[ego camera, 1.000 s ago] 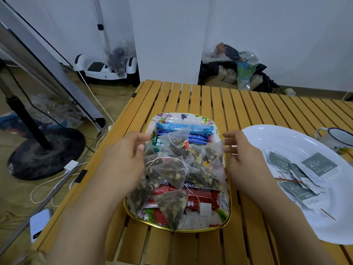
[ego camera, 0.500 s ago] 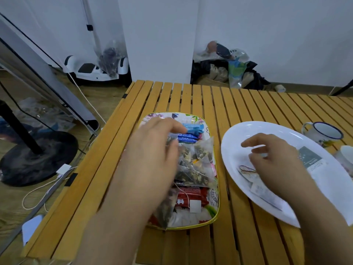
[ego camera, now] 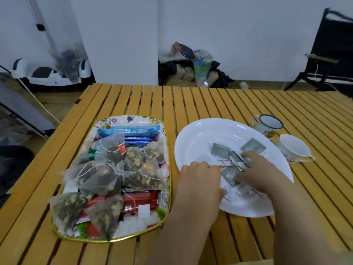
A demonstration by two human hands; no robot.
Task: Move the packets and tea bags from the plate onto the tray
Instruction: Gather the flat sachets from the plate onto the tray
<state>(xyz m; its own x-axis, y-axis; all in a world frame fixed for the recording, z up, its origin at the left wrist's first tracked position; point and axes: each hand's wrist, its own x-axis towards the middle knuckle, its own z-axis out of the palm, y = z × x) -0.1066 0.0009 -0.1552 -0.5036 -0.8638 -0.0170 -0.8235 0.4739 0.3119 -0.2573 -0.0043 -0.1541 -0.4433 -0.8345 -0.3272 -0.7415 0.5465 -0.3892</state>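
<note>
Under both my hands, on the white plate point(ego camera: 193, 148), sit the last grey tea-bag sachets point(ego camera: 221, 151), scattered flat with their long sides pointing every way. My right hand point(ego camera: 261, 171) lies right on the pile, fingers spread and pressing; my left hand point(ego camera: 200, 178) curls over the near-left edge of it, whether it pinches one I cannot tell. Off to my left hand's side is the flowered tray point(ego camera: 131, 119), already heaped with pyramid tea bags point(ego camera: 107, 176) and stick packets point(ego camera: 131, 131), so I'd guess a leftward carry, left hand nearer.
</note>
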